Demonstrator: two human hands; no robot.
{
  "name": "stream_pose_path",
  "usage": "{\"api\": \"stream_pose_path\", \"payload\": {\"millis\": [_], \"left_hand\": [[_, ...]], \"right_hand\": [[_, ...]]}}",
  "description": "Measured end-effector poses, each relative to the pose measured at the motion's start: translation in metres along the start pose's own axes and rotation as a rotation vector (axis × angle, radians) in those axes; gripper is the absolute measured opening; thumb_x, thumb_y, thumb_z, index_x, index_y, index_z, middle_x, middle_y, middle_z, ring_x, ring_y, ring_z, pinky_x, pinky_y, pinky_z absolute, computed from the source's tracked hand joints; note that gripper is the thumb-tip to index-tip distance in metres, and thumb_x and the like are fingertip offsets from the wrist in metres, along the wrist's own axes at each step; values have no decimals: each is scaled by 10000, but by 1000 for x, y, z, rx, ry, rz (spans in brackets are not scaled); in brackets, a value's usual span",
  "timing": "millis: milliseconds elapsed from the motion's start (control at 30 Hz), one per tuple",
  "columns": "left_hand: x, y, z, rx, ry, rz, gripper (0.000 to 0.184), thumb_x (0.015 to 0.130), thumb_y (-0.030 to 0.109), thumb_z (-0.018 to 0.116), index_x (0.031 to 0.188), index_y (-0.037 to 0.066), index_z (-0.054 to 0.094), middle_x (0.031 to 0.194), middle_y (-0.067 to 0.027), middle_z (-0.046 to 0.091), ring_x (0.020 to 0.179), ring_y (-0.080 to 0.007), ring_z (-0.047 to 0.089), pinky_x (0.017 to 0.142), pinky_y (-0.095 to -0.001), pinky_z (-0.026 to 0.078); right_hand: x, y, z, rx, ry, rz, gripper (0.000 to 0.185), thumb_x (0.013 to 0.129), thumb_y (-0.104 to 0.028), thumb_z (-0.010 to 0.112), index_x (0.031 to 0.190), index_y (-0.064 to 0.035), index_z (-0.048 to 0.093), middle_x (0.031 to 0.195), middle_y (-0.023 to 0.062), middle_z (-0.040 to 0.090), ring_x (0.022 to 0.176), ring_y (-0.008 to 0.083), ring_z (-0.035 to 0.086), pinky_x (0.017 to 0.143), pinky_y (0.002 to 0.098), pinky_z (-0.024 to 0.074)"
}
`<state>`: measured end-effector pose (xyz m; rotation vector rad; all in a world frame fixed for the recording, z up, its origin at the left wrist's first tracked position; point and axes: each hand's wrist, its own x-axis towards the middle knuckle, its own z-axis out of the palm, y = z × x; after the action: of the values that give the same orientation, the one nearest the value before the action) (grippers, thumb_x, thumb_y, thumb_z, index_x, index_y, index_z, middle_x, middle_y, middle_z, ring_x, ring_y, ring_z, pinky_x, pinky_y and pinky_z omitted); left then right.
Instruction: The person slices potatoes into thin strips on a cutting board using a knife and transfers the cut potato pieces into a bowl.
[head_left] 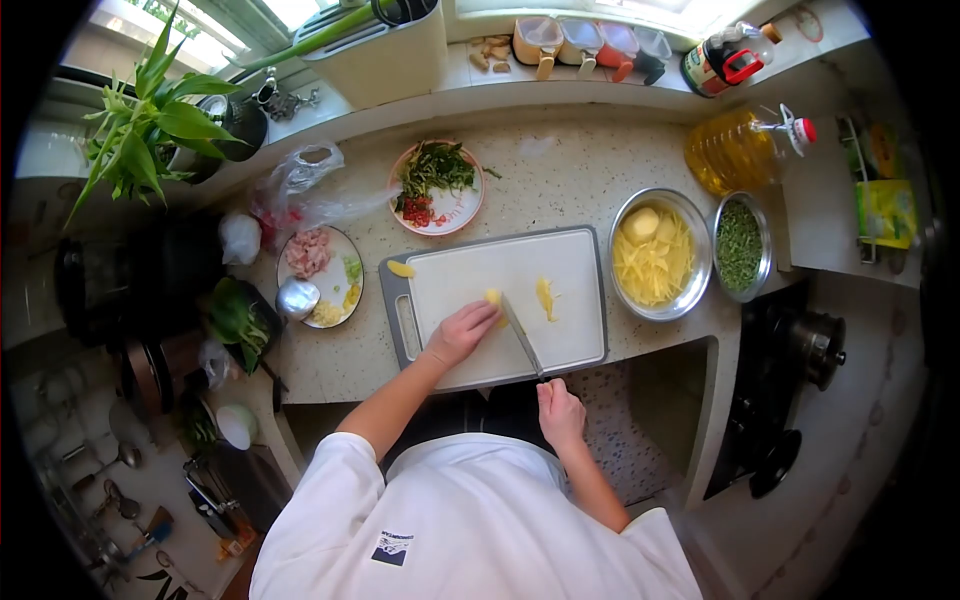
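Note:
My left hand presses with bent fingers on a small piece of peeled potato on the white cutting board. In my right hand is the handle of a kitchen knife, its blade slanting up to the left and lying against the potato's right side. Right of the blade are a few thin potato strips. A separate yellow slice rests at the board's upper left corner. My left fingertips partly cover the potato piece.
A metal bowl of potato shreds and another of chopped greens stand right. Left is a plate with raw meat; behind, a plate of greens and chopped red pepper. An oil jug stands back right; the stove is far right.

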<state>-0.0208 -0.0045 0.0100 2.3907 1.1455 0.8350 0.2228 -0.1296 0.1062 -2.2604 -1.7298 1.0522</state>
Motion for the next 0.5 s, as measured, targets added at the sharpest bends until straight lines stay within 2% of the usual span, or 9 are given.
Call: {"api": "stream_pose_path", "payload": {"millis": [67,167,500], "left_hand": [[1,-1,5,-5,21,-6,344,814,40,695,1153,10,748,1171,-114,718,1106,-292,697,920,-360,604],[2,3,10,-12,52,-34,278,808,41,719,1083,28,761,1125,-101,725,1078,-282,711,881,-360,617],[-3,2,11,1,43,-82,207,828,53,707,1022,61,779,1138,-75,735,1073,-254,720,796,-329,628]], "right_hand": [[0,2,2,-29,6,-11,383,1072,-466,527,992,-99,599,853,161,746,783,448,706,664,563,541],[1,3,2,-41,8,-31,379,1066,-467,537,990,-101,599,858,156,748,787,443,707,668,564,541],[2,-2,-6,-99,-65,-18,396,1072,-465,519,972,-89,593,828,190,723,787,457,696,678,572,530]]}}
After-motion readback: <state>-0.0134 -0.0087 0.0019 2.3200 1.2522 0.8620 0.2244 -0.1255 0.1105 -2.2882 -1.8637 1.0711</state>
